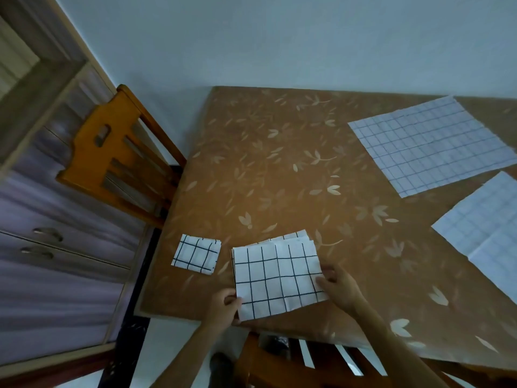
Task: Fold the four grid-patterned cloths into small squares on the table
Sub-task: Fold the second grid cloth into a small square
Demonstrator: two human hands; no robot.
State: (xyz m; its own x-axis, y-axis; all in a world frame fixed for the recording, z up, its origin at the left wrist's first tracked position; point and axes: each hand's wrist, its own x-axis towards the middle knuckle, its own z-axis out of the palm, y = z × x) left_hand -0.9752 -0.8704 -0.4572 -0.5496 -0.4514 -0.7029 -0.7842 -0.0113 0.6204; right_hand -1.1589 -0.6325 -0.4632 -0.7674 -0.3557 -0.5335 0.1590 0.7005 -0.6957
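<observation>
Brown table cover (279, 169) with a pale leaf print fills the middle and the right of the view. On it, at about six o'clock near the front edge, lies the half-folded cloth (275, 275). It is white with dark grid lines and has several layers, whose edges show at its far side. The left hand (223, 306) holds its near left corner, at seven o'clock of the cloth, with the fingers curled and the thumb against the fabric. The right hand (340, 285) holds the right edge, at four o'clock of the cloth, with thumb and fingers closed on the fabric in a narrow pinch. Just beside this cloth, at nine o'clock from it and not touching it, rests the small folded square (196, 254). Well apart, at two o'clock of the table, the flat cloth (430, 147) lies spread open. The second flat cloth (486, 228) lies at three o'clock, partly cut by the edge of the view. One wooden chair (120, 155) stands at nine o'clock beside the table, and a cabinet (56, 247) with two handles is behind it.
</observation>
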